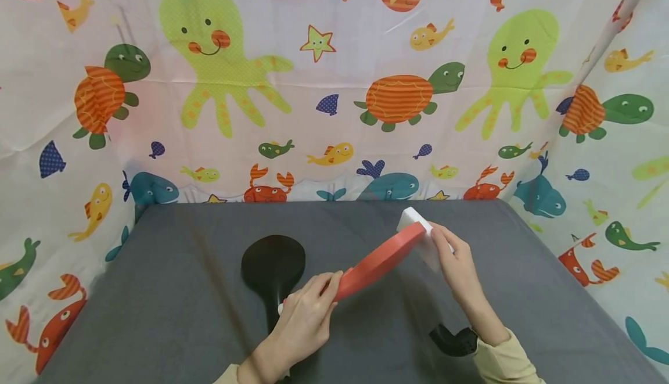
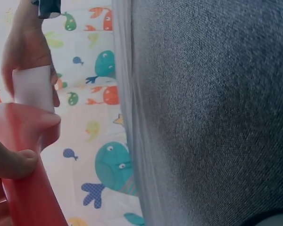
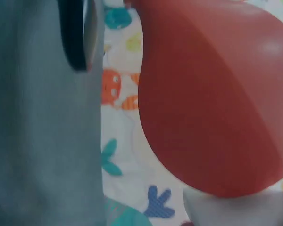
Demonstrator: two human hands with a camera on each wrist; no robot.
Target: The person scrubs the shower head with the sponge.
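My left hand grips the handle of a red paddle, its thumb lying along the handle in the left wrist view. The paddle is raised over the table and tilted, its broad head up to the right. A white block like a sponge is pinched in my right hand at the far end of the paddle's head. In the right wrist view the smooth red face fills much of the picture, with the white block right at its edge. The right fingers are mostly hidden there.
A black paddle lies on the grey-covered table, left of centre, its handle partly behind the left hand. A white curtain printed with sea animals hangs at the back and both sides. A black wrist device sits by the right sleeve.
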